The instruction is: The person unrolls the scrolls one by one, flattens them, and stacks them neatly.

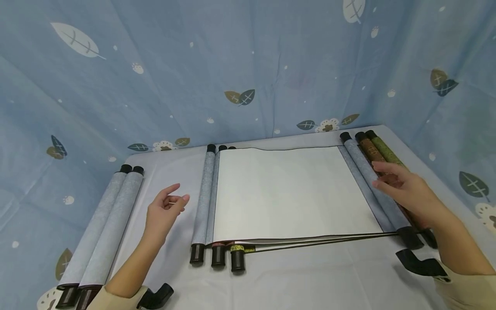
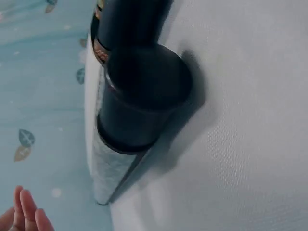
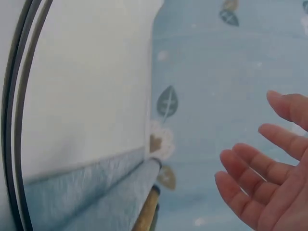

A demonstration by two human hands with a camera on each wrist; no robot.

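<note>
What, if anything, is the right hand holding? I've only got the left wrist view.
Observer: Nothing. The head and right wrist views both show the right hand empty.

Operator: Copy. What's spread out between the two hands?

Observer: A pale sheet, unrolled, with no marks that I can see on its face.

Operator: And past the sheet's right edge?

Observer: Three rolls side by side, in order: a grey-blue roll, a brown roll, then a green roll farthest right.
</note>
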